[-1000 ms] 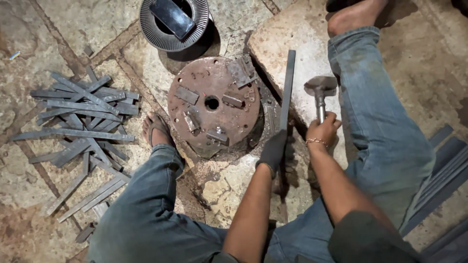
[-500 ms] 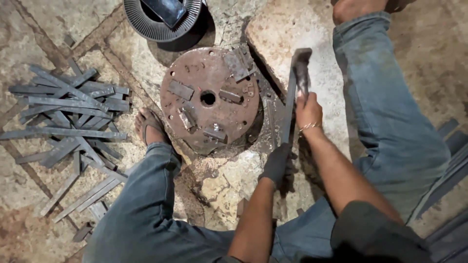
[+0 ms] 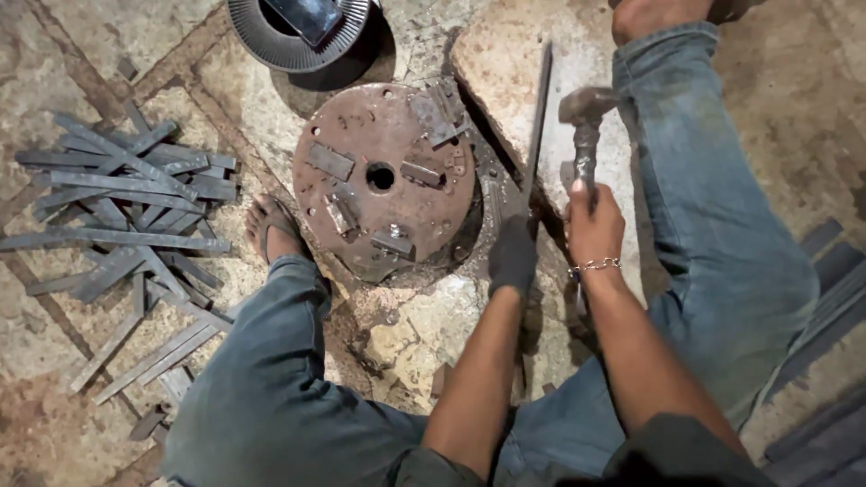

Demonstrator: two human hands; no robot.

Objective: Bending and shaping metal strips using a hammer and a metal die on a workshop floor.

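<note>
My left hand (image 3: pixel 512 254), in a dark glove, grips the near end of a long flat metal strip (image 3: pixel 538 117) that lies over a stone slab (image 3: pixel 505 63). My right hand (image 3: pixel 594 225), bare with a bracelet on the wrist, holds a hammer (image 3: pixel 585 117) by its handle. The hammer head hangs just right of the strip, above the slab. I sit on the ground with my legs in jeans spread to either side.
A rusty round metal disc (image 3: pixel 383 176) with bolted blocks and a centre hole lies left of the strip. A heap of several flat metal strips (image 3: pixel 126 207) covers the floor at left. A dark ribbed round object (image 3: pixel 298 27) sits at the top. More strips (image 3: pixel 830 298) lie at right.
The hammer swung down onto the strip half a second ago and has come back up to the right of it. My left hand has kept its hold on the strip.
</note>
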